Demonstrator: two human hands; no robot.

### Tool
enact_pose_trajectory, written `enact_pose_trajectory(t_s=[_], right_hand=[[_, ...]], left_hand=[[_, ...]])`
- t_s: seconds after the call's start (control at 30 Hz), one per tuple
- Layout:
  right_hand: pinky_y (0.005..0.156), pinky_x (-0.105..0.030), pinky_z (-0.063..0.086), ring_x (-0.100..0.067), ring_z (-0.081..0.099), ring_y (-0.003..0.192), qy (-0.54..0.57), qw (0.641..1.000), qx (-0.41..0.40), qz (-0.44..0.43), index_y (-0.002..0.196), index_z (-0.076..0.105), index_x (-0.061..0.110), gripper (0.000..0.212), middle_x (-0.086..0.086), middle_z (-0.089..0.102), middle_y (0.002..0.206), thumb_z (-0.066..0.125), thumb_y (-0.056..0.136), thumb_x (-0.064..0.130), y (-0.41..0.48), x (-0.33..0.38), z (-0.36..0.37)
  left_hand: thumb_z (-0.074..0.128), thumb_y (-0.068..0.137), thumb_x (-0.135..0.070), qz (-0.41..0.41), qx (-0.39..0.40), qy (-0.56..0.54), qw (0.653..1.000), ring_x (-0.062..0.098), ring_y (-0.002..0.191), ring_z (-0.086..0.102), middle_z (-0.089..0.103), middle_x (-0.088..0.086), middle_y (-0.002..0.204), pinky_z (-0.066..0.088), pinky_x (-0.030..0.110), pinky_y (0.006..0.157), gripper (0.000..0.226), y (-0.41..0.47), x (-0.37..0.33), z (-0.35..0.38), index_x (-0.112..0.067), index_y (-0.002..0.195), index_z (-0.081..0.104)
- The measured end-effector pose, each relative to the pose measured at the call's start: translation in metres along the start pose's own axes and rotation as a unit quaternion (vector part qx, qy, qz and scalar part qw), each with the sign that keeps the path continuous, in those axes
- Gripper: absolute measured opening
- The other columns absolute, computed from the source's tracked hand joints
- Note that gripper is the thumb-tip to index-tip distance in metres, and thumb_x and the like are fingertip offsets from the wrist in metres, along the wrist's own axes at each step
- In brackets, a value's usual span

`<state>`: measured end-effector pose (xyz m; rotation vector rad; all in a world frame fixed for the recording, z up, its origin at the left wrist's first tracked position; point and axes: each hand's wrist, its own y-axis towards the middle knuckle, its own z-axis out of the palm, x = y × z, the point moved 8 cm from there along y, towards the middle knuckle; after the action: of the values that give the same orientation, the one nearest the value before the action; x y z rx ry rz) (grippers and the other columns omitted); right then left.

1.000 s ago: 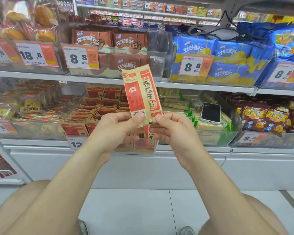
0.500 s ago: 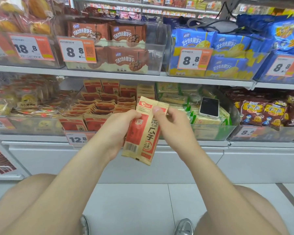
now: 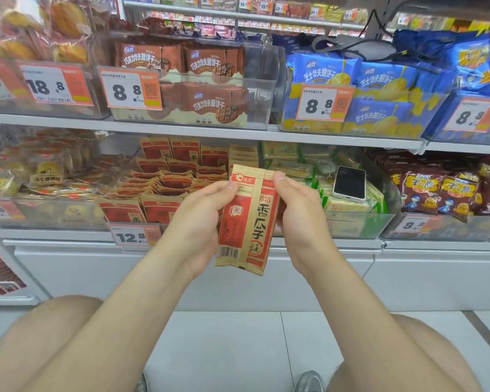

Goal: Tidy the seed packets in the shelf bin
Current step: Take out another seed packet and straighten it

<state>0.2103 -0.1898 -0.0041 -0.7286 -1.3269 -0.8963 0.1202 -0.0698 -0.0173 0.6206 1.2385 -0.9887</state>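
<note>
I hold a red and tan seed packet upright in front of the lower shelf, its top edge up and its barcode low on the left. My left hand grips its left side with the thumb near the top. My right hand pinches its right upper edge. Behind the packet stands the clear shelf bin with several more seed packets; some stand upright at the back, others lie slumped in loose piles.
A white phone lies on green packets in the bin to the right. Clear bins of wafer packs line the shelf above. A 12.8 price tag hangs on the bin front. My knees and shoes are on the floor below.
The packet was raised high and tilted a second ago, held by its bottom edge. It has been turned and lowered, and both hands now hold it upright by its sides.
</note>
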Motion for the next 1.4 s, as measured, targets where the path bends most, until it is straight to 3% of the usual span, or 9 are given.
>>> enact_pose_trajectory(t_s=[0.13,0.27,0.43,0.53,0.67,0.87,0.97,1.23,1.4], right_hand=[[0.076,-0.028,0.053,-0.016,0.076,0.080,0.018,1.000,-0.006,0.020,0.104,0.078,0.007,0.040,-0.010,0.082,0.093,0.049,0.113,0.031,0.002,-0.005,0.000],[0.061,-0.018,0.051,-0.008,0.072,0.065,-0.075,0.997,-0.022,-0.004,0.083,0.077,0.010,0.046,-0.002,0.078,0.076,0.048,0.113,0.030,0.001,-0.001,-0.001],[0.077,-0.048,0.060,-0.024,0.076,0.076,-0.209,0.966,-0.070,-0.132,0.083,0.080,0.014,0.054,0.000,0.078,0.076,0.044,0.114,0.039,-0.002,0.008,-0.002],[0.073,-0.048,0.058,-0.020,0.073,0.076,-0.219,0.955,-0.088,-0.181,0.080,0.077,0.017,0.053,0.002,0.076,0.075,0.042,0.110,0.042,-0.006,0.011,0.000],[0.060,-0.040,0.045,-0.018,0.057,0.063,-0.250,0.926,-0.130,-0.249,0.063,0.062,0.017,0.050,0.000,0.062,0.062,0.048,0.107,0.037,-0.017,0.022,0.000],[0.059,-0.027,0.038,-0.010,0.052,0.060,-0.261,0.934,-0.096,-0.224,0.065,0.060,0.020,0.051,0.010,0.061,0.060,0.048,0.111,0.037,-0.017,0.018,0.008],[0.056,-0.028,0.038,-0.008,0.049,0.057,-0.220,0.952,-0.094,-0.192,0.063,0.061,0.013,0.055,0.000,0.061,0.059,0.048,0.114,0.031,-0.012,0.013,0.003],[0.071,-0.049,0.057,-0.043,0.070,0.080,-0.127,0.982,-0.075,-0.118,0.081,0.074,0.000,0.056,-0.017,0.074,0.076,0.048,0.113,0.037,-0.004,0.000,0.000],[0.075,-0.038,0.061,-0.019,0.077,0.082,-0.133,0.986,0.043,-0.086,0.098,0.081,0.009,0.032,-0.011,0.080,0.087,0.058,0.110,0.028,-0.002,0.006,0.010]], left_hand=[[0.055,0.112,-0.015,0.025,-0.032,-0.029,0.999,0.025,0.101,0.081,0.082,0.008,0.112,0.063,0.047,0.084,0.025,0.001,-0.003,-0.006,-0.020,0.131,0.070],[0.060,0.109,-0.009,0.079,-0.096,0.016,0.992,0.025,0.088,0.081,0.083,0.004,0.101,0.066,0.048,0.078,0.019,-0.002,-0.011,-0.016,-0.023,0.122,0.062],[0.077,0.099,-0.026,0.164,-0.072,0.191,0.965,0.008,0.086,0.079,0.082,-0.010,0.097,0.065,0.030,0.072,0.009,-0.008,-0.025,-0.006,-0.023,0.106,0.074],[0.088,0.085,-0.042,0.181,-0.098,0.266,0.942,0.008,0.083,0.079,0.081,-0.012,0.097,0.067,0.039,0.075,0.033,-0.009,-0.022,-0.005,-0.021,0.098,0.068],[0.088,0.085,-0.043,0.185,-0.121,0.261,0.940,0.010,0.079,0.079,0.081,-0.008,0.088,0.067,0.043,0.075,0.028,-0.008,-0.020,-0.009,-0.022,0.093,0.071],[0.075,0.099,-0.028,0.201,-0.124,0.282,0.930,0.005,0.064,0.073,0.078,-0.006,0.069,0.057,0.021,0.063,0.014,-0.008,-0.026,-0.007,-0.020,0.087,0.076],[0.070,0.103,-0.022,0.189,-0.092,0.284,0.935,0.003,0.060,0.070,0.079,-0.004,0.070,0.053,0.017,0.059,0.018,-0.006,-0.025,-0.004,-0.018,0.088,0.079],[0.071,0.104,-0.023,0.182,-0.077,0.283,0.938,0.011,0.078,0.079,0.082,-0.006,0.083,0.062,0.023,0.071,0.015,-0.005,-0.028,-0.005,-0.021,0.092,0.080],[0.072,0.102,-0.029,0.177,-0.135,0.246,0.943,0.015,0.075,0.080,0.082,-0.004,0.081,0.067,0.042,0.071,0.015,-0.002,-0.029,-0.023,-0.021,0.093,0.080]])
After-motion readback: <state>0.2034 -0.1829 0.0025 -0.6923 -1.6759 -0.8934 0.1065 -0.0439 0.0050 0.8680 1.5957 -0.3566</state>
